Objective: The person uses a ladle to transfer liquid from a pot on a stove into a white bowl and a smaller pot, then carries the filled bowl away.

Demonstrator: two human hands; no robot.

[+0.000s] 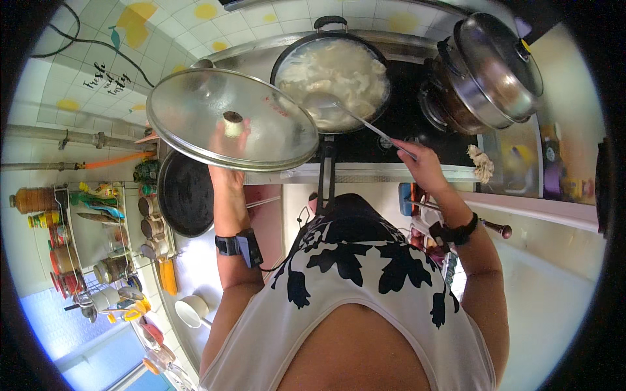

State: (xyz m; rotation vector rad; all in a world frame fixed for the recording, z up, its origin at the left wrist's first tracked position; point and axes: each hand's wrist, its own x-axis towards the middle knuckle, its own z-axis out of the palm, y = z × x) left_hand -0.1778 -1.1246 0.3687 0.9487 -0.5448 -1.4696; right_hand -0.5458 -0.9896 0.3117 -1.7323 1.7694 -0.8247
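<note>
My left hand point(228, 149) grips a large glass lid point(274, 124) by its pale knob point(234, 126). The lid is tilted, left of the pan, and its near-right edge overlaps the pan in view. Through the fogged glass I can see my fingers. My right hand point(424, 166) holds the handle of a metal cooking spoon or spatula point(364, 121), its broad end dipping into the food. Pale, folded pieces that look like dumplings point(337, 63) sit in cloudy liquid in a black long-handled pan point(326, 168), which stands on the black cooktop point(408, 112).
A steel steamer pot with a domed lid point(484, 83) stands at the cooktop's right. A crumpled cloth point(480, 163) lies at the front edge. To the left are an empty dark frying pan point(186, 195), a rack of jars point(98, 229) and a white small pot point(191, 311).
</note>
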